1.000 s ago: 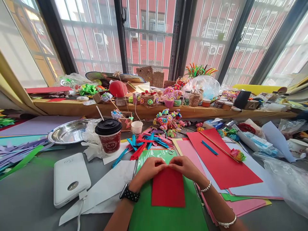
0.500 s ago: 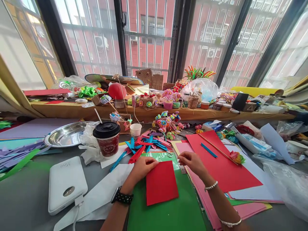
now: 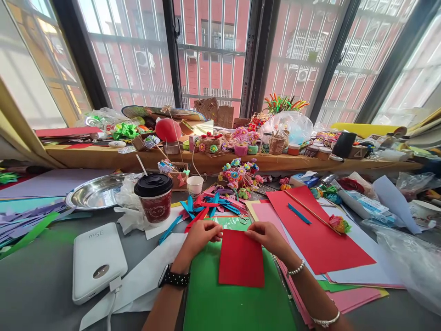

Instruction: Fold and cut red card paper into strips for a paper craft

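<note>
A square of red paper (image 3: 241, 259) lies over the green mat (image 3: 237, 308), its near edge roughly level. Thumb and fingers of my right hand (image 3: 267, 236) pinch its upper right corner. Just beside the upper left corner is my left hand (image 3: 201, 239), its fingers curled together; they appear to be off the paper, with nothing visible in them. Beyond the hands lies a pile of blue and red folded paper strips (image 3: 210, 207). A pair of scissors (image 3: 244, 219) rests by the mat's far edge.
To the left stand a lidded cup with a straw (image 3: 153, 202), a white power bank (image 3: 99, 262) with a cable, and a metal tray (image 3: 93, 195). Large red paper (image 3: 320, 243), a stick with a paper flower (image 3: 339, 225) and plastic wrapping (image 3: 409, 257) lie right. Crafts crowd the sill (image 3: 234, 163).
The red paper has shifted right and turned straighter. My right hand has come in and taken its upper right corner, while my left hand has come off the paper.
</note>
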The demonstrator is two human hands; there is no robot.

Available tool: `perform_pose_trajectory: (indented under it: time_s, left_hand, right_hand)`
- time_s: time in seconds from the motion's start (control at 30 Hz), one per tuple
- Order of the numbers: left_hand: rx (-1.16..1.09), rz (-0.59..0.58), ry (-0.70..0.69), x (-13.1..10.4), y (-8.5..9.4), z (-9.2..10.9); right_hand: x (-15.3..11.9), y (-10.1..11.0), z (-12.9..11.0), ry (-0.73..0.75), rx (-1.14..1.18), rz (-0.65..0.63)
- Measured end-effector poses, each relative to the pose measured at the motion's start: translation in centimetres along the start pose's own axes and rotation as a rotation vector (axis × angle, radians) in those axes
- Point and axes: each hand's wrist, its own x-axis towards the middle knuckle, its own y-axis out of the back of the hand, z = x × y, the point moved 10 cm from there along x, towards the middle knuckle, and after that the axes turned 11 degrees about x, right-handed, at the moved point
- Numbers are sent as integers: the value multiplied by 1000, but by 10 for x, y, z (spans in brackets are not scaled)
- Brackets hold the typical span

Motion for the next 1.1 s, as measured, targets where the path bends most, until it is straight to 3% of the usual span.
perform_pose_trajectory:
  time_s: [0.13, 0.27, 0.37, 0.57, 0.73, 0.9, 1.1]
  left_hand:
    - [30, 203, -38, -4, 20, 7]
    - [203, 38, -233, -9, -15, 34]
    - [270, -32, -283, -13, -31, 42]
    - [316, 17, -232, -10, -17, 35]
    - [318, 15, -219, -9, -16, 33]
    - [288, -52, -270, -11, -31, 37]
    - [266, -32, -208, -5, -22, 26]
  right_hand:
    - [-1, 0, 1, -22, 9, -6]
    - [-1, -13, -5, 19, -20, -56]
    - [-1, -15, -6, 39, -45, -60]
    - [2, 1, 15, -91, 102, -23]
    - [4, 22, 18, -67, 121, 155]
    - [2, -18, -1, 49, -81, -58]
    - [1, -18, -1, 35, -149, -59]
